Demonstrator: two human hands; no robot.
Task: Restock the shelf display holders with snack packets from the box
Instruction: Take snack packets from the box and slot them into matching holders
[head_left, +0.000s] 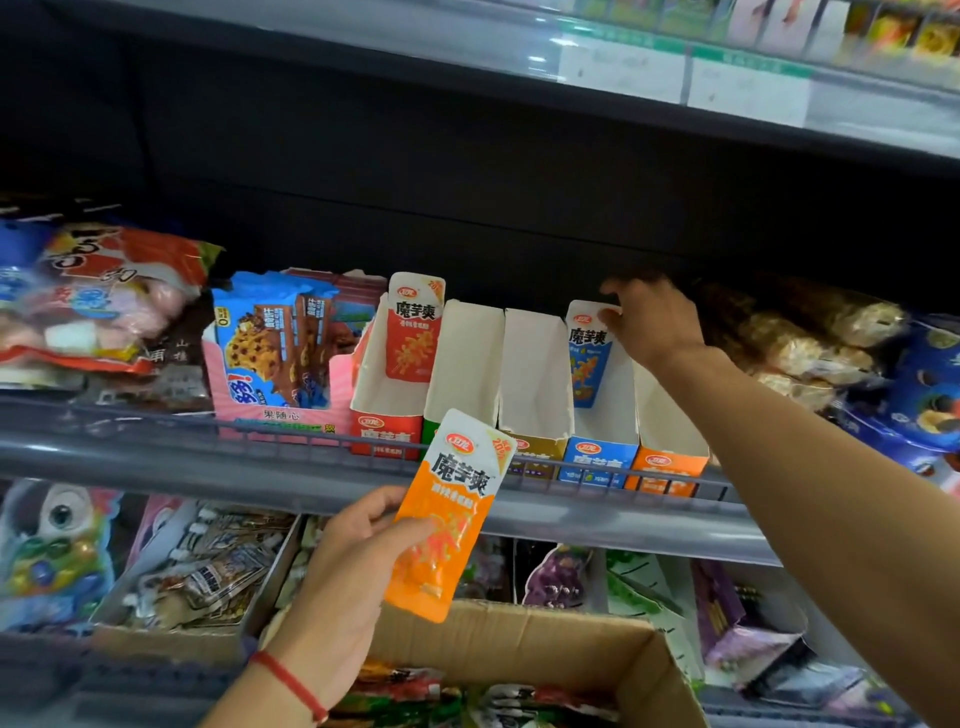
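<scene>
The left hand pinches an orange packet at mid-frame, above the cardboard box. The right hand seems to pinch a blue packet standing in the blue holder.

Both forearms are bare, no sleeves in sight. A thin red string bracelet circles the wrist of the left hand. The right hand seems to wear nothing, though shadow dims it.
</scene>
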